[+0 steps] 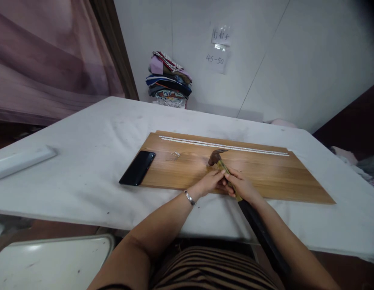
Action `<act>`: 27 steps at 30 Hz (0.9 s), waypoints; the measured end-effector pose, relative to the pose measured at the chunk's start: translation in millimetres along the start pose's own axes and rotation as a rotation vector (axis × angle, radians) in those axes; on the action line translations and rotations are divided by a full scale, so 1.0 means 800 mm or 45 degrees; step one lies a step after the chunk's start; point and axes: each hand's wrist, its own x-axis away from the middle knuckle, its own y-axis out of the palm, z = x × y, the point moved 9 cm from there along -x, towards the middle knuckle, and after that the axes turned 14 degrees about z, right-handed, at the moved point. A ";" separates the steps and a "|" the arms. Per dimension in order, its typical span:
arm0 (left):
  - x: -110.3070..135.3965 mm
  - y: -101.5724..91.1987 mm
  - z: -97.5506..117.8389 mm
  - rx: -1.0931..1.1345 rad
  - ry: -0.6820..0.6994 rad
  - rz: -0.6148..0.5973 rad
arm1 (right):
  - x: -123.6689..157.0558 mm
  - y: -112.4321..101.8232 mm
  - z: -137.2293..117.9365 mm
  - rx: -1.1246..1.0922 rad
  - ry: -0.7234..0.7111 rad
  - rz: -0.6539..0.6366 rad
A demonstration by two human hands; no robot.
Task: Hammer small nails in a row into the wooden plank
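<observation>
My right hand (pixel 242 186) grips a hammer (pixel 217 156) by the upper part of its handle, close under the dark head; the long black grip runs back below my forearm. The hammer head rests on a long wooden board (pixel 265 173) lying on the white table (pixel 84 161). My left hand (pixel 210 181) sits against the right one, fingers pinched together at the handle, and I cannot make out what they hold. Several small nails (pixel 174 156) lie loose on the board's left part.
A black phone (pixel 137 167) lies half on the board's left end. A pale strip (pixel 223 146) runs along the board's far edge. A white bar (pixel 20 160) lies at the table's left edge. Folded cloths (pixel 168 78) are stacked by the wall. A white chair seat (pixel 54 262) stands below left.
</observation>
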 end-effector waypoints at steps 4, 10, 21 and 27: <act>0.000 0.000 0.001 -0.021 0.018 0.005 | 0.000 0.000 -0.002 -0.015 -0.002 0.006; 0.001 0.001 0.000 -0.006 -0.001 -0.004 | -0.001 -0.001 0.001 0.001 0.011 0.006; 0.002 0.001 0.001 0.007 -0.011 0.012 | 0.002 0.000 -0.003 0.014 0.017 0.009; 0.003 0.002 0.001 0.015 -0.008 -0.013 | 0.001 0.000 0.000 0.017 0.018 0.007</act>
